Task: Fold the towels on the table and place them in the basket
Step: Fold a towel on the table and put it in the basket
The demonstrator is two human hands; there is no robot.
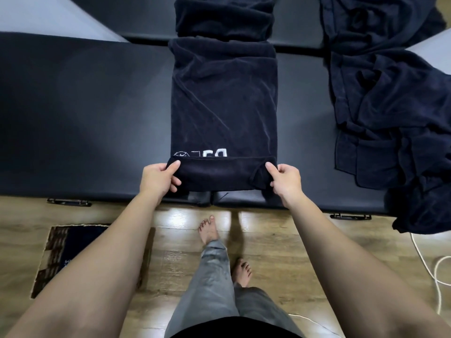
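A long dark navy towel [224,98] with white lettering lies lengthwise across the black padded table [85,113], folded into a narrow strip. Its near end is rolled or folded over at the table's front edge. My left hand [159,178] grips the left side of that rolled end, thumb on top. My right hand [284,178] grips its right side the same way. On the floor at lower left stands a woven basket [52,242] with a dark towel inside; my left forearm hides part of it.
A heap of crumpled dark towels [390,113] covers the table's right side and hangs over its front edge. The strip towel runs on over a second black table [146,15] behind. My bare feet stand on the wooden floor [268,240]. A white cord [436,272] lies at right.
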